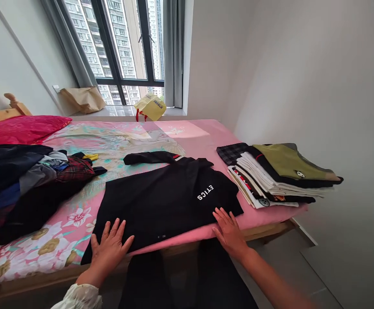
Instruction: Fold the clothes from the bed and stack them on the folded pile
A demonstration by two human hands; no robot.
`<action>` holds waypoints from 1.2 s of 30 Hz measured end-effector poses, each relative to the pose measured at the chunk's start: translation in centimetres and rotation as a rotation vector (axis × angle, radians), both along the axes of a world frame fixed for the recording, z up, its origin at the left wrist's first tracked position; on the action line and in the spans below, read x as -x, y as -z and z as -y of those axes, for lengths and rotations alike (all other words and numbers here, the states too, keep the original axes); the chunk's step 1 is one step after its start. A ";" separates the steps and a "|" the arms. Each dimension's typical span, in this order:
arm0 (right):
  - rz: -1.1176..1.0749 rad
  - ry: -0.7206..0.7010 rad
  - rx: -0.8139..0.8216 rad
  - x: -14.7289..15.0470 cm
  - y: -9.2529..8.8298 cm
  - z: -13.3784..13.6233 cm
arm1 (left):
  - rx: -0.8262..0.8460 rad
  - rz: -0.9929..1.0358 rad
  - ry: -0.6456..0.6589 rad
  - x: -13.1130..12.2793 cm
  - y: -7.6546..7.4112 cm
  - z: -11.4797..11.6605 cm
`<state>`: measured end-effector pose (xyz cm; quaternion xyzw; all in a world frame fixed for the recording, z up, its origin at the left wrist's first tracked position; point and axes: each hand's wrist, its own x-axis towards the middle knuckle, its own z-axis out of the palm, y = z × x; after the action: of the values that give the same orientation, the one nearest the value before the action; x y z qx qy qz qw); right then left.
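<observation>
A black shirt (161, 195) with white "ETICS" lettering lies spread sideways along the near edge of the bed. One sleeve with a red and white stripe stretches out on its far side, and the collar end points right. My left hand (111, 244) rests on the hem end at the lower left, fingers spread and flat. On the shirt's near right edge, below the lettering, lies my right hand (230, 231), its fingers stretched out. Neither hand grips the cloth.
To the right stands a stack of folded clothes (270, 176), an olive one on top. A loose heap of clothes (22, 184) lies left, before a red pillow (22, 128). A paper bag (82, 98) and yellow bag (150, 106) are by the window.
</observation>
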<state>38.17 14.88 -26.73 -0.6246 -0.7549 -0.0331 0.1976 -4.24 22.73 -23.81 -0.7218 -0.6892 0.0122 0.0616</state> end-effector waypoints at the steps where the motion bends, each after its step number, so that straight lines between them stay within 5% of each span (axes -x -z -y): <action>1: -0.004 -0.049 -0.034 0.1 -1.0 -0.3 | -0.008 0.005 -0.003 -0.8 -0.5 -0.2; 6: 0.018 -0.397 -0.012 0.5 -4.1 -3.2 | -0.004 0.257 0.219 -6.6 -3.3 -1.3; 10: 0.050 -0.503 0.154 0.5 -3.2 -4.9 | -0.002 0.474 0.439 -11.8 -6.0 -3.6; 15: 0.004 -0.494 0.230 0.2 -2.3 -5.1 | 0.085 0.494 0.565 -19.8 -9.3 -8.3; 18: -0.050 -0.501 0.292 -0.1 -3.0 -5.2 | 0.158 0.426 0.551 -25.5 -9.4 -11.2; 23: -0.138 -0.517 0.355 -0.7 -3.7 -5.6 | 0.225 0.486 0.443 -32.6 -6.8 -15.9; 26: -0.143 -0.531 0.312 -1.1 -3.2 -5.9 | 0.206 0.594 0.345 -33.9 -6.1 -19.6; 31: -0.083 -0.536 0.170 -1.5 -1.9 -6.3 | 0.214 0.828 0.081 -32.7 -7.3 -26.0; 36: -0.109 -0.526 0.179 -1.6 -1.8 -6.2 | 0.268 1.219 -0.165 -30.4 -7.2 -27.5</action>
<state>39.74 21.07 -24.93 -0.4232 -0.8791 0.1195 0.1838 26.18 50.21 -16.61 -0.5449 -0.6465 -0.3104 -0.4345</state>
